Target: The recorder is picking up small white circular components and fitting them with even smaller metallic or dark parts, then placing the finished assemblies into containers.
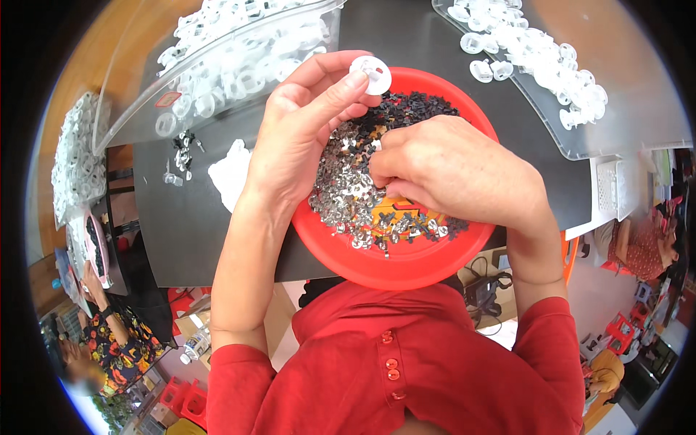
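Note:
Between the thumb and fingers of my left hand (312, 109) is a white round plastic part (374, 75) with a cut-out in its middle, raised over the far rim of a red basin (391, 274). My right hand (449, 170) reaches down into that basin, its fingers bent together among the small parts; whatever they pinch is hidden. Small silvery metal pieces (341, 177) lie mostly on the basin's left side. Small black pieces (424, 105) are heaped at its far side, and some are scattered near the front. A yellow-orange pattern shows on the basin's bottom.
A clear bin of white plastic parts (239, 69) stands at the far left. More white parts (536, 61) lie in a clear tray (573, 148) at the far right. A white crumpled piece (230, 174) and small loose bits (185, 156) rest left of the basin. Other people sit at both sides.

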### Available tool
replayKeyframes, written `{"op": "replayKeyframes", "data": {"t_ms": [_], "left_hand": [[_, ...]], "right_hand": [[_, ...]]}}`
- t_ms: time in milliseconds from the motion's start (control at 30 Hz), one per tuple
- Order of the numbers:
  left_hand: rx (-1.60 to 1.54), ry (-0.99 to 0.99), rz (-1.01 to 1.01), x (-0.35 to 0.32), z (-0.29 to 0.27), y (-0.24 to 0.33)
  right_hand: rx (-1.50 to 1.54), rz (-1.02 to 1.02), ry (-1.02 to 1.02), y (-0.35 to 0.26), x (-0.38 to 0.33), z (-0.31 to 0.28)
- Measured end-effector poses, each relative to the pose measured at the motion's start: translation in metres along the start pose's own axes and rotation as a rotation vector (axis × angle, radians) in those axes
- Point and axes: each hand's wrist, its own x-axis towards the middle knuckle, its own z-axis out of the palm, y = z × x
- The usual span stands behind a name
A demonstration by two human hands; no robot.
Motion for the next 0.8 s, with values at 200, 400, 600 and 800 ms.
{"op": "replayKeyframes", "data": {"t_ms": [200, 400, 600, 800], "left_hand": [[0.01, -0.036, 0.001, -0.002, 0.003, 0.002], [0.033, -0.031, -0.008, -0.002, 0.005, 0.003], [0.149, -0.026, -0.014, -0.008, 0.013, 0.007], [0.183, -0.027, 0.07, -0.011, 0.017, 0.01]], "right_hand": [[-0.062, 0.037, -0.055, -0.003, 0.003, 0.006], [0.346, -0.129, 0.174, 0.014, 0.0, -0.006], [0.855, 0.094, 0.448, 0.024, -0.004, -0.028], [0.968, 0.113, 0.563, 0.031, 0.005, -0.021]]}}
